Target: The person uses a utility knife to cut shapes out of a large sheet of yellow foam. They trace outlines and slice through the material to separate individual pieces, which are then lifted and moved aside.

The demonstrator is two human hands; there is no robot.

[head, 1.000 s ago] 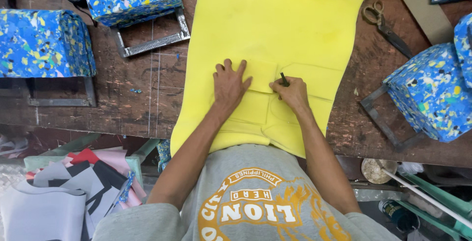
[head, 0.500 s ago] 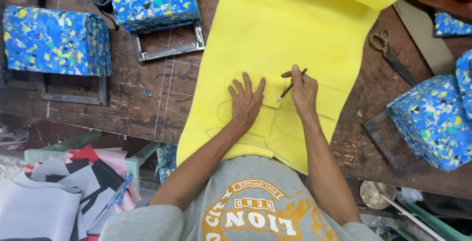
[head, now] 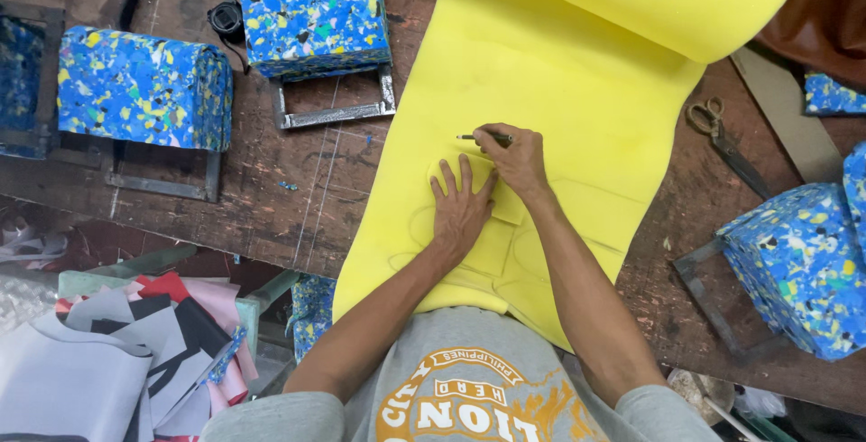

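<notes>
The left hand (head: 462, 210) lies flat, fingers spread, pinning a yellow foam template (head: 469, 180) onto the yellow foam sheet (head: 577, 90) on the desk (head: 298, 189); just above it, the right hand's (head: 519, 161) grip pinches a pencil (head: 483, 138), tip pointing left

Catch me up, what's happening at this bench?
A person is tracing around a yellow template on a yellow foam sheet spread over a wooden workbench. The left hand lies flat on the template, pinning it down. The right hand holds a pencil at the template's far edge. Outlines already drawn show nearer the person. Scissors and blue speckled foam blocks lie untouched to either side.
</notes>
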